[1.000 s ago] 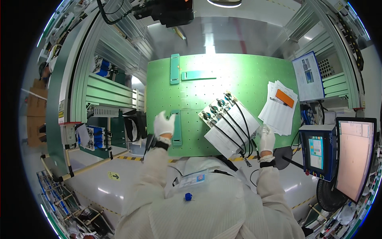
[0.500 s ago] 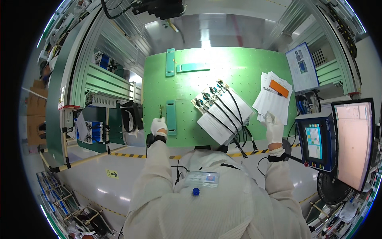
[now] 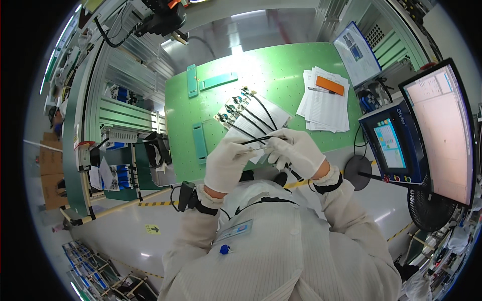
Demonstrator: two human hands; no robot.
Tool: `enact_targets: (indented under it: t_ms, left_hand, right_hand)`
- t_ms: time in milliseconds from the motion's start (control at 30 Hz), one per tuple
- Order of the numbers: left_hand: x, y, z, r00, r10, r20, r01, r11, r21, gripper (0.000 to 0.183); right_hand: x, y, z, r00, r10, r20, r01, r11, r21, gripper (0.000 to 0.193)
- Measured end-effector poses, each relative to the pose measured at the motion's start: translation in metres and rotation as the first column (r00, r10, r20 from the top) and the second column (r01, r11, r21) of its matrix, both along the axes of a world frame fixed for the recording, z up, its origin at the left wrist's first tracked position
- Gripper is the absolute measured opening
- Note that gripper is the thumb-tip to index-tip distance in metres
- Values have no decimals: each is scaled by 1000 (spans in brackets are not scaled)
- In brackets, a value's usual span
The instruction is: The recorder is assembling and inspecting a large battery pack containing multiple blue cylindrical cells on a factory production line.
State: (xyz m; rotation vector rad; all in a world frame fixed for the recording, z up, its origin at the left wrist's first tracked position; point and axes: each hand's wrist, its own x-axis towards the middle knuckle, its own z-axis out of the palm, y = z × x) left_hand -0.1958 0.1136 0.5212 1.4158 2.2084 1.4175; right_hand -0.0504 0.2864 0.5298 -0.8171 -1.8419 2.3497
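While both gloved hands meet at frame centre:
Cable: black cable [image 3: 261, 140] spans crosswise between them, above the green worktop [image 3: 286, 75].
Left hand [image 3: 228, 163]: grip pinched on its left end.
Right hand [image 3: 296, 150]: grip closed on its right end.

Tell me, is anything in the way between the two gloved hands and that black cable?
No, nothing visible is. The left hand and the right hand both already touch the black cable, pinching it between them above the green table. The other cables lie farther back on a white sheet.
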Motion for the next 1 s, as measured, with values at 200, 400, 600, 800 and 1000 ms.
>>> enact_targets:
  t_ms: [200, 400, 600, 800, 1000]
  left_hand:
    - [12, 14, 27, 958, -171, 230, 193, 978, -76, 37]
    - [-7, 39, 46, 815, -106, 569, 212, 969, -123, 35]
    - [-43, 40, 70, 731, -74, 678, 213, 969, -124, 25]
    - [-86, 26, 121, 803, -466, 371, 360, 876, 321, 12]
    - [-99, -11, 168, 724, -652, 227, 423, 679, 600, 13]
  right_hand:
    - [21, 6, 33, 983, -90, 160, 65, 986, 150, 23]
    - [27, -7, 43, 943, -314, -113, 298, 642, 707, 15]
    - [17, -11, 67, 847, -471, -245, 501, 558, 661, 12]
    - [-2, -33, 128, 755, -548, -360, 654, 667, 357, 10]
    - [1, -34, 169, 723, -57, -689, 659, 355, 663, 7]
